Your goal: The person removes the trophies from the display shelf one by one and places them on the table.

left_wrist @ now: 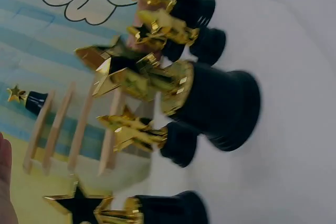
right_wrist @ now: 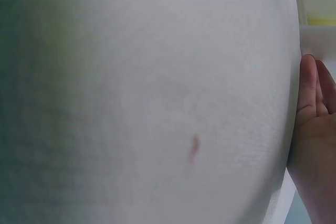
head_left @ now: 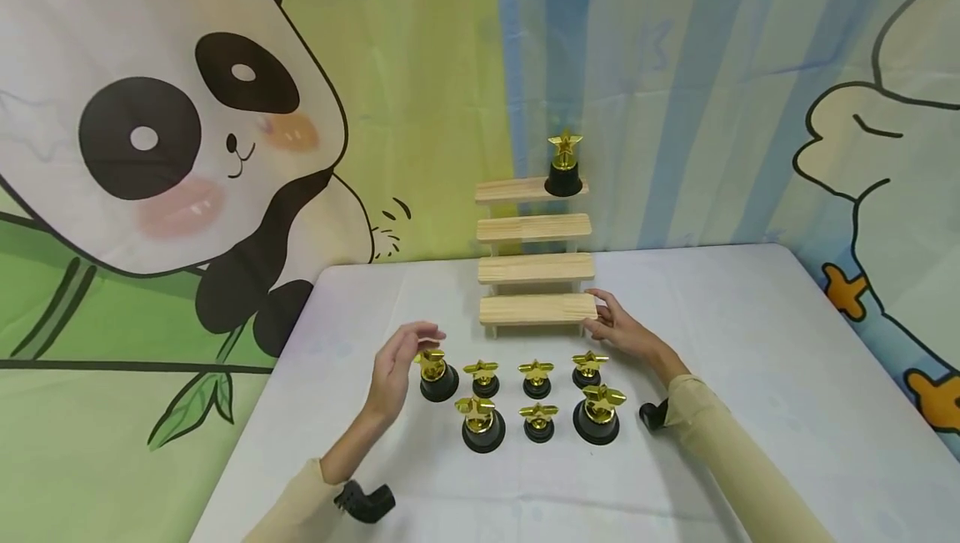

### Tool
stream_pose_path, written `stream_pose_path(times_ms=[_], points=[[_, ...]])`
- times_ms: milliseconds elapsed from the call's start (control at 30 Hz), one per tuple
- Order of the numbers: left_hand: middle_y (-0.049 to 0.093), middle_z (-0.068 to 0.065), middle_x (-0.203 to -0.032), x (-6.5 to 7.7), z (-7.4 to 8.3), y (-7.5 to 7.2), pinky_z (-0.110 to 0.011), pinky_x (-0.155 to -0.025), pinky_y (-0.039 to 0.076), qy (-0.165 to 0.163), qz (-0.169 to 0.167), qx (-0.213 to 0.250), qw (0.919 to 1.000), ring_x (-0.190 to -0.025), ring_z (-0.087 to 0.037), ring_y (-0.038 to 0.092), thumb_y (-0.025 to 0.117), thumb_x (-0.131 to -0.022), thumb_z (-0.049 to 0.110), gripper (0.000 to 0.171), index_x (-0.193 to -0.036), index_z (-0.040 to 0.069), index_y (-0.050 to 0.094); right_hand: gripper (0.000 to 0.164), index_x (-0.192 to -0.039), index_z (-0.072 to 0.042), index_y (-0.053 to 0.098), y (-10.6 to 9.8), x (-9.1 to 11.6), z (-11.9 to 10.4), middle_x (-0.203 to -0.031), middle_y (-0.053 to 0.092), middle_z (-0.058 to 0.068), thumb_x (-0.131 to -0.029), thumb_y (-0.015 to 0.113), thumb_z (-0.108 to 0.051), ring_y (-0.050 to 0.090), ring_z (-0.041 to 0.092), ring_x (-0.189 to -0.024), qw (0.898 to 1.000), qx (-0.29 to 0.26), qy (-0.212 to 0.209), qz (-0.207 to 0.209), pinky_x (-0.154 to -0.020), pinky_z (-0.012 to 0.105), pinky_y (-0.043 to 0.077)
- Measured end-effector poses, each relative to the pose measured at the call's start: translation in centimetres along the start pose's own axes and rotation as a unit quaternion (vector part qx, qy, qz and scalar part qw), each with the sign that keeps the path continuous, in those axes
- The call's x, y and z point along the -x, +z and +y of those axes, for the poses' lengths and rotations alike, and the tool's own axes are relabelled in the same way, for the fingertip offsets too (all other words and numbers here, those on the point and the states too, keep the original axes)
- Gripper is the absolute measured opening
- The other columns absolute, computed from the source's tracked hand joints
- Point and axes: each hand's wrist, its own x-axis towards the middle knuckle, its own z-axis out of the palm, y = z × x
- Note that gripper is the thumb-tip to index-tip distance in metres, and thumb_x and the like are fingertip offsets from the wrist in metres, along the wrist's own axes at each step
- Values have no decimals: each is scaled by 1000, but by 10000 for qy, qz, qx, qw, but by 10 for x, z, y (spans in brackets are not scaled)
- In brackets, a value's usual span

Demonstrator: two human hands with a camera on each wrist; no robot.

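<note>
My left hand (head_left: 393,369) hovers over the far-left trophy (head_left: 440,384), fingers loosely bent beside its gold star. In the left wrist view only the edge of that hand shows, apart from the trophies. A stepped wooden display stand (head_left: 536,308) stands at the back of the table. Thumb and fingers of my right hand (head_left: 626,334) straddle the right end of its lowest step. From the right wrist view, that hand's long fingers (right_wrist: 308,82) extend forward low over the cloth. One gold star trophy (head_left: 564,172) with a black base stands upright on the top step, toward its right end.
In front of the stand, several more star trophies stand upright in two loose rows, including a large one (head_left: 597,422) at front right and a small one (head_left: 538,426) at front centre. A white cloth (head_left: 720,301) covers the table. Behind hangs a cartoon-printed curtain (head_left: 420,109).
</note>
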Motion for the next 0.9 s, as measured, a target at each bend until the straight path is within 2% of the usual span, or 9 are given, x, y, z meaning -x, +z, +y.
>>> stream_pose_path(times_ms=[67,133,233,367,467,567,667,767,900], points=[[65,-23,-109,-28,6,-5,-21,-88,54,-46,70,-76,9999,-99,-2,63,39,-105,14,29,-117,-4,60,67,-153,-9,5,-1,-1,-1,-142,40,37,-103,48,-22,55,36,-115,10000,-8,-24,-13,-92,35,51],[64,-22,-112,-57,10,-7,-19,-88,54,-171,-25,-95,9998,-99,-2,63,45,-104,17,29,-118,-3,60,67,-153,-9,6,-1,-2,-1,-142,40,37,-103,49,-21,55,36,-114,10000,-26,0,-9,-92,35,51],[63,-22,-117,-100,12,-4,-23,-89,55,-516,-158,141,9984,-102,-8,64,52,-101,20,31,-122,-3,59,68,-153,-9,5,-1,-2,-1,-142,39,37,-103,49,-21,55,35,-113,10000,-44,48,-37,-92,35,51],[63,-19,-120,-153,12,10,-29,-91,56,-841,-171,497,9951,-110,-21,62,55,-100,22,34,-125,0,58,67,-153,-9,4,0,-1,-1,-141,40,36,-103,48,-21,56,34,-111,10000,-23,23,-60,-92,37,51],[62,-18,-124,-191,12,26,-32,-92,56,-872,-246,580,9942,-115,-29,59,57,-99,23,35,-126,2,59,66,-153,-8,5,1,-1,0,-141,41,36,-103,48,-20,56,33,-112,10000,-21,-9,-15,-92,36,52],[61,-16,-127,-227,11,42,-36,-94,55,-832,-485,478,9942,-119,-34,57,58,-98,26,37,-128,5,59,67,-153,-6,5,3,-1,1,-141,40,38,-103,48,-20,56,34,-114,10000,-21,-40,-73,-91,34,53],[60,-13,-130,-258,12,58,-37,-95,54,-753,-730,270,9941,-119,-30,57,59,-97,29,42,-133,7,57,67,-153,-7,5,4,-1,2,-141,40,38,-103,48,-21,56,35,-115,9999,-53,22,-100,-91,34,53],[59,-13,-133,-283,13,71,-38,-97,53,-685,-773,242,9944,-119,-26,58,60,-96,31,46,-136,8,54,67,-153,-9,5,2,-1,2,-142,39,37,-103,48,-22,54,37,-117,9999,-63,44,-75,-93,37,52],[57,-14,-135,-303,20,83,-44,-102,50,-750,-691,416,9939,-121,-25,57,62,-95,28,47,-138,10,53,68,-153,-9,4,0,-1,0,-142,39,36,-103,48,-23,53,37,-120,9999,-67,34,-83,-95,39,52]])
